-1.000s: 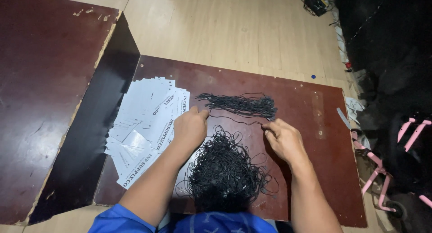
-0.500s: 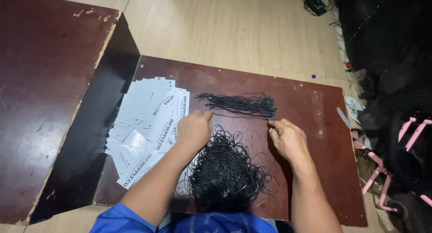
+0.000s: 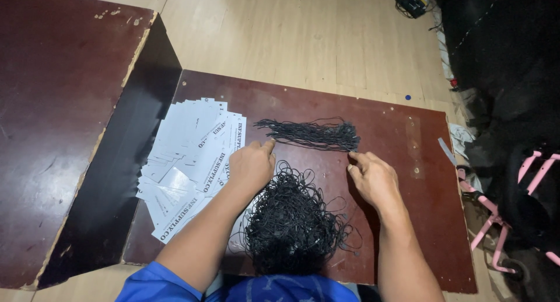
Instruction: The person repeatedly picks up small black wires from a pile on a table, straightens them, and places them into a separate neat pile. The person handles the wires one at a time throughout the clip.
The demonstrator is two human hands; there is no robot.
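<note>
- Since the earlier frames, left hand (image 3: 252, 165) has shifted up and to the right, off the spread of tags; its index finger now points at the left end of the straightened cord bundle (image 3: 309, 134).
- Right hand (image 3: 373, 176) has slid slightly toward the bundle's right end; its position is otherwise much the same.
- Left hand: fingers loosely curled, index extended, tip touching or just short of the bundle's left end; cannot tell which. Nothing grasped that is visible.
- Right hand: palm down on the board, fingers relaxed and slightly spread, fingertips just beside the right end of the bundle. No cord visibly pinched; cannot tell if a single strand lies under the fingers.
- Cord bundle: thin black cords laid roughly parallel, running left to right across the middle of the dark red board (image 3: 408, 220), beyond both hands.
- Tangled heap of black looped cords (image 3: 289, 226): lies between the two forearms, near the board's close edge, apart from the straight bundle.
- White printed tags (image 3: 186, 162): fanned in an overlapping pile at the board's left side, just beside the left hand and partly under the wrist.
- Board rests on a pale wooden floor (image 3: 303, 39); pink frame (image 3: 496, 220) stands at the right edge of view.
</note>
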